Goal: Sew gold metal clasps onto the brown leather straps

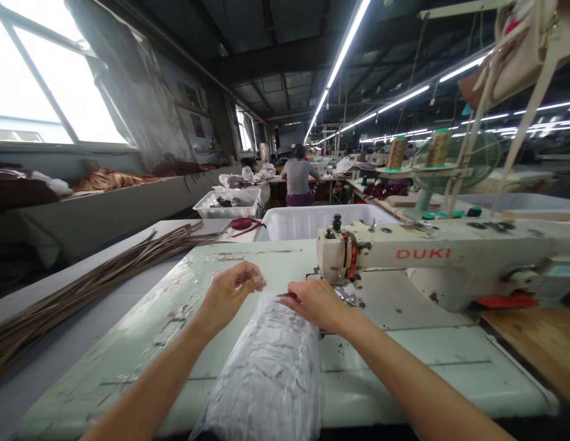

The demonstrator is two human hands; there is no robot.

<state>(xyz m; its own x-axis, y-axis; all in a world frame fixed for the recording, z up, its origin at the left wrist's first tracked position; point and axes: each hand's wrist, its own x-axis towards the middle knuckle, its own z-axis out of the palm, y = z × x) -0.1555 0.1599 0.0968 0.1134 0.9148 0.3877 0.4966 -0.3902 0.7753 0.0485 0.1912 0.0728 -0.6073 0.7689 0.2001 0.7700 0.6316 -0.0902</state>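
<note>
A long bundle in clear, wrinkled plastic wrap (270,367) lies on the pale green sewing table (156,343), its near end running off the bottom of the view. At its far end, my left hand (232,294) is closed in a pinch on a bit of the clear film. My right hand (319,303) rests over the bundle's far right corner, fingers closed around a small dark, thin, pointed thing (285,295). Most of that thing is hidden in the fingers, so its kind is unclear. Just right of this hand stands the sewing machine (404,251), its needle area partly covered.
Long brown strips (105,269) lie along the left side table. A dark red tape roll (242,224) sits beyond the table. Behind are white bins (312,222) and a seated person (300,180). Thread cones (438,150) and a fan (472,162) stand at right.
</note>
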